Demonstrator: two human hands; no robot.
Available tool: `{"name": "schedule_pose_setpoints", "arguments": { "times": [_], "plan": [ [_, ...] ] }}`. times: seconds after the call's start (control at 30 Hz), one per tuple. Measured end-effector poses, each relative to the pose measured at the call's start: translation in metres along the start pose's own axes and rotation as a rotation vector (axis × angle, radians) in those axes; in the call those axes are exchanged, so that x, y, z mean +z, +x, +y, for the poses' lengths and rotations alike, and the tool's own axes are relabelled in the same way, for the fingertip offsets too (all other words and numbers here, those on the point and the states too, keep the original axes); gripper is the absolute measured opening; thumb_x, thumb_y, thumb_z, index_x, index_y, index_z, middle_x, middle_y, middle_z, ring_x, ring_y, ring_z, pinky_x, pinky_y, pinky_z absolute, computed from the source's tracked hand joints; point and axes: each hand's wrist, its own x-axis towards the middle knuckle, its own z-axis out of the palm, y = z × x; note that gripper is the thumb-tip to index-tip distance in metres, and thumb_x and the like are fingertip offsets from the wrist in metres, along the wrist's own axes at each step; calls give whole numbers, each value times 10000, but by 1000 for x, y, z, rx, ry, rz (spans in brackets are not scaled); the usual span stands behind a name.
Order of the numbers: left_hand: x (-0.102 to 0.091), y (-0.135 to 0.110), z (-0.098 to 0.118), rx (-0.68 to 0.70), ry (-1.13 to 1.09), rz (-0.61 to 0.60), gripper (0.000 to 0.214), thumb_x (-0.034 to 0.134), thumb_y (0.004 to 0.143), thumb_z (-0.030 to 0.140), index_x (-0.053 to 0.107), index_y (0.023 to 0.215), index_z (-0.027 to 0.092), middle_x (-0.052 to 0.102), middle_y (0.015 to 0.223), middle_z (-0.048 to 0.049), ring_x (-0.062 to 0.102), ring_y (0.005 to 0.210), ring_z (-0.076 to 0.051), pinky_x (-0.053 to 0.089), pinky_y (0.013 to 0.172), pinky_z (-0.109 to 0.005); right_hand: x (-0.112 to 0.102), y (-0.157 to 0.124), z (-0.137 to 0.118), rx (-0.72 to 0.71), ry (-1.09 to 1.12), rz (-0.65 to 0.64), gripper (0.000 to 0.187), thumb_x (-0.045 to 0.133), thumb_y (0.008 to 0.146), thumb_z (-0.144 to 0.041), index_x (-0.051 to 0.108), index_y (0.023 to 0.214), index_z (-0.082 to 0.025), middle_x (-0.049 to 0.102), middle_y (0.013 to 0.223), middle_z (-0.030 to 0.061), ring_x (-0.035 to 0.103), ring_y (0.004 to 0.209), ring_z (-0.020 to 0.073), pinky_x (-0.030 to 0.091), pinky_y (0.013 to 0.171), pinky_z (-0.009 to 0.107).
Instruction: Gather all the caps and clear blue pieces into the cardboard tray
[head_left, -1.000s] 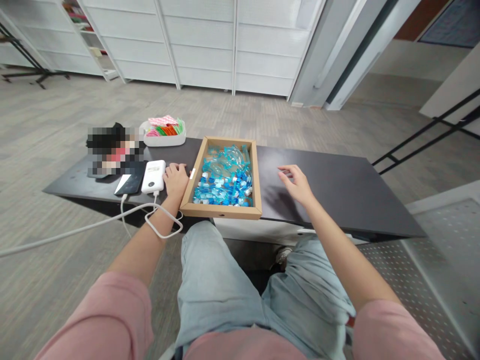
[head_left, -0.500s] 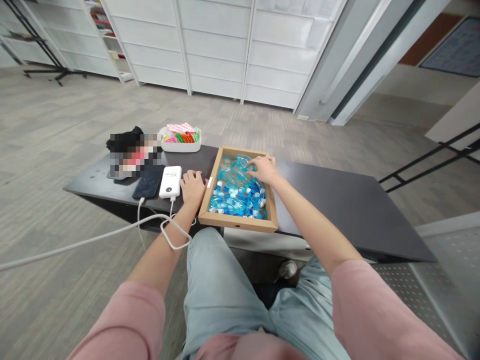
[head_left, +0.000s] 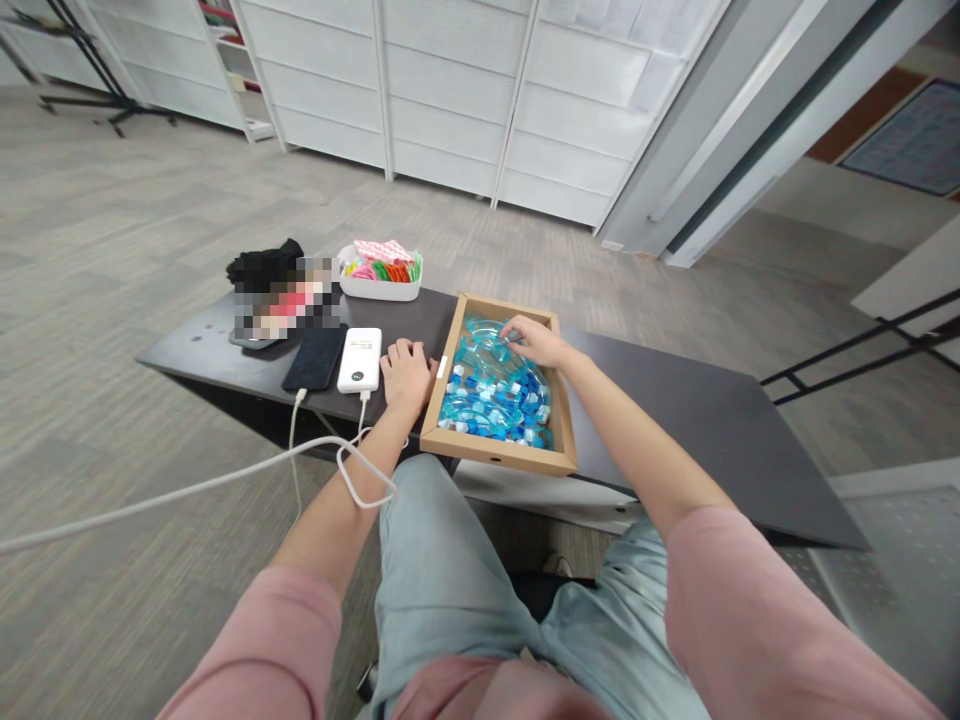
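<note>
A shallow cardboard tray [head_left: 496, 455] sits on the dark table [head_left: 675, 420] in front of me, filled with several small blue and clear plastic pieces [head_left: 487, 395]. My right hand [head_left: 534, 342] reaches into the far part of the tray, fingers curled down onto the clear pieces; whether it grips one is hidden. My left hand [head_left: 407, 372] rests on the table with curled fingers, just left of the tray's edge and right of a white power bank [head_left: 358, 360].
A black phone [head_left: 315, 357] lies left of the power bank, with white cables [head_left: 225, 480] hanging off the table's front edge. A white bin of colourful items [head_left: 381, 272] and black cloth [head_left: 264, 266] sit at the far left. White cabinets stand behind.
My right hand has left the bare table on the right and gone into the far part of the tray. My left hand has stayed put. The view has shifted slightly left.
</note>
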Motion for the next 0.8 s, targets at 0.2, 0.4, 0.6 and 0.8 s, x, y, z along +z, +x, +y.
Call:
{"name": "schedule_pose_setpoints", "arguments": {
  "times": [0.2, 0.4, 0.6, 0.8],
  "plan": [
    [3, 2, -4, -18, -4, 4, 486, 526, 1103, 305, 703, 1542, 199, 603, 1578, -253, 536, 1461, -439, 437, 1174, -563, 7, 19, 1, 15, -90, 17, 353, 650, 1019, -145, 841, 1305, -225, 814, 1400, 119, 778, 1306, 288, 624, 1198, 491],
    [3, 2, -8, -18, 26, -25, 530, 503, 1128, 324, 664, 1611, 174, 591, 1604, -283, 526, 1466, -456, 432, 1184, -605, 8, 19, -2, 69, -88, -4, 336, 614, 1126, -187, 825, 1380, -245, 786, 1492, 108, 848, 1083, 262, 625, 1196, 508],
    [0, 1, -11, -23, 31, -57, 547, 482, 1129, 359, 673, 1634, 266, 581, 1616, -284, 526, 1476, -490, 448, 1165, -635, 17, 34, 1, 53, -61, 18, 410, 636, 1157, -244, 745, 1550, -199, 722, 1563, 166, 765, 1404, 323, 557, 1315, 511],
    [-5, -1, -11, -57, 28, -94, 561, 464, 1134, 358, 662, 1651, 266, 575, 1614, -288, 524, 1478, -475, 441, 1188, -624, 9, 40, 8, 18, -48, 39, 559, 659, 1156, -322, 631, 1714, -294, 657, 1624, 149, 750, 1376, 341, 616, 1231, 521]
  ]
}}
